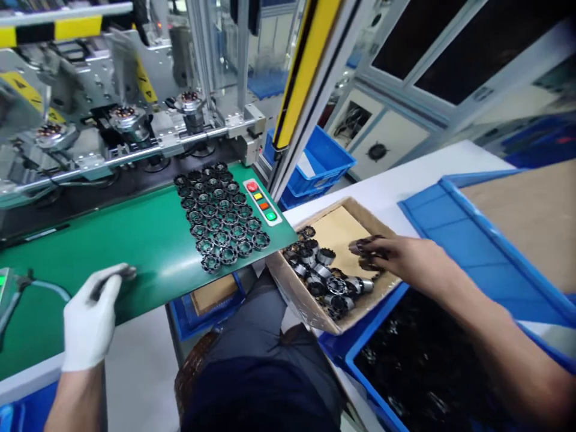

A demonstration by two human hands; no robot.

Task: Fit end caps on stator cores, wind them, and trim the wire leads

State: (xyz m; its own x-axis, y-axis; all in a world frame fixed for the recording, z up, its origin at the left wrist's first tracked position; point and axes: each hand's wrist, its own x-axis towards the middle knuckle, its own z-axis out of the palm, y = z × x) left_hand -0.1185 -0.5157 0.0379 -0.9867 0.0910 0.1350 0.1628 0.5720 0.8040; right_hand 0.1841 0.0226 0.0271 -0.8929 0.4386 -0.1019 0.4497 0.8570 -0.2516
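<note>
My left hand (92,315), in a white glove with bare fingertips, hovers over the left part of the green worktop (148,240). Its thumb and forefinger are apart, and nothing shows between them. Above the cardboard box (288,288) on the right, my bare right hand (396,255) pinches a motor stator (360,246) in its fingers, partly hidden by them. Inside the box lie several loose stators (321,273), silver with black toothed ends, beside a tan cardboard sheet (344,231). Rows of black stators (220,207) stand close together on the worktop.
A machine with round metal fixtures (128,123) runs along the back. A button panel (262,203) sits at the worktop's right corner, near a yellow upright post (308,66). A blue crate (360,348) of dark parts is below my right arm; stacked blue bins (324,156) stand behind.
</note>
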